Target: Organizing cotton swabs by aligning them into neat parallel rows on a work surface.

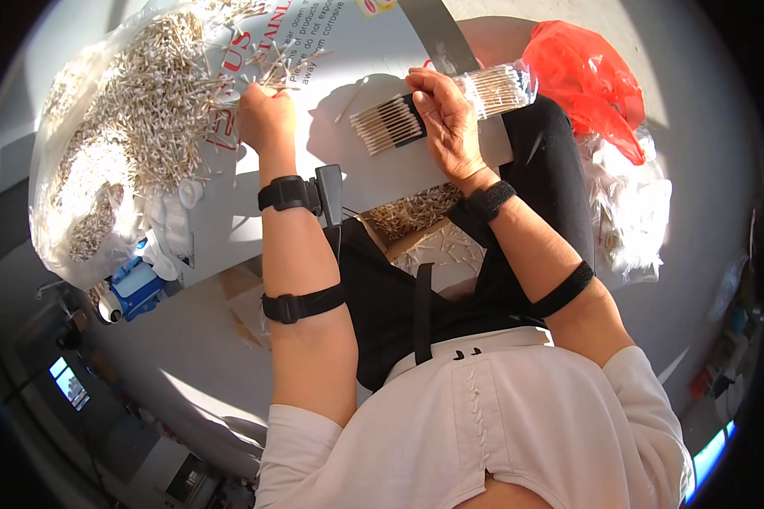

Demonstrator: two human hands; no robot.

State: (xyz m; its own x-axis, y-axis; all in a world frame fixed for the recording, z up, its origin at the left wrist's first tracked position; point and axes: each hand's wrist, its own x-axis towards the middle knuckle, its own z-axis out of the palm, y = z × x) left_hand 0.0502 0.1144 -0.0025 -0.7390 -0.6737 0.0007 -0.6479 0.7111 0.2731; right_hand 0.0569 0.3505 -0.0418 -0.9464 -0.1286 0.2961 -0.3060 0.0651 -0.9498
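My left hand point(267, 119) is closed at the edge of a big heap of loose cotton swabs point(157, 93), which spills from a clear plastic bag point(47, 191). Several swabs stick out past its fingertips; exactly how many it grips is hidden. On the other side, my right hand point(450, 127) holds a flat pack of cotton swabs point(497, 89) in a clear sleeve. A row of swabs fans out of the pack's near-left end, across a dark band. One stray swab point(351, 99) lies on the printed grey-white board point(314, 182) between the hands.
A cardboard box point(407, 233) with more swabs sits below the board's near edge, by my legs. To the right are a red plastic bag point(581, 81) and a clear plastic bag point(632, 208). A blue and white object point(136, 288) is under the heap's near side.
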